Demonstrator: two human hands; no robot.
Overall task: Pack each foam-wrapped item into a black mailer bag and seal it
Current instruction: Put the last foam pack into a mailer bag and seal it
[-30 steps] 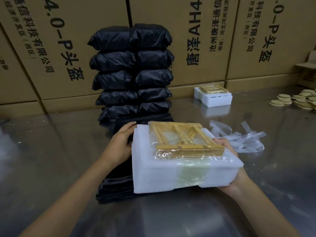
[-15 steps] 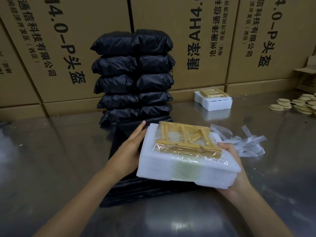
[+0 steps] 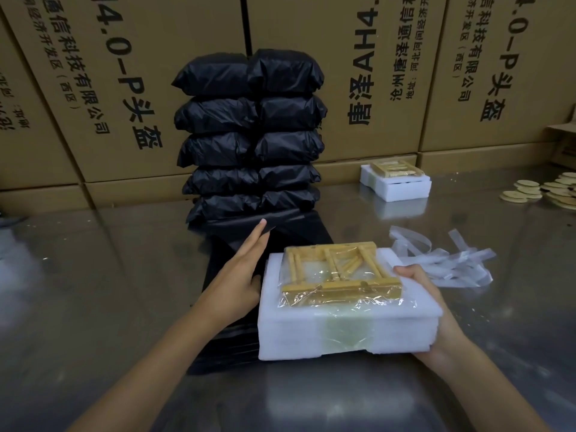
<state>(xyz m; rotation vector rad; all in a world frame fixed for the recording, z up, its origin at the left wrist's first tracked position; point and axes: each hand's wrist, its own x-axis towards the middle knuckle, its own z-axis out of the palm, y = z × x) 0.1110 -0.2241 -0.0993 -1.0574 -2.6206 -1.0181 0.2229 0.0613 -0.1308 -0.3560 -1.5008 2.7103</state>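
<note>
White foam-wrapped item (image 3: pixel 346 319) with a wooden frame (image 3: pixel 341 271) under clear film on top sits over the flat black mailer bags (image 3: pixel 224 335) on the steel table (image 3: pixel 93 291). Right hand (image 3: pixel 433 310) grasps its right edge, thumb on top; left hand (image 3: pixel 240 269) lies flat-fingered against its left side. Behind, sealed black parcels (image 3: pixel 249 135) stacked against cardboard cartons (image 3: pixel 358 73)

Shiny metal table (image 3: pixel 93 291), wall of printed cardboard boxes (image 3: pixel 343 88), dim light
</note>
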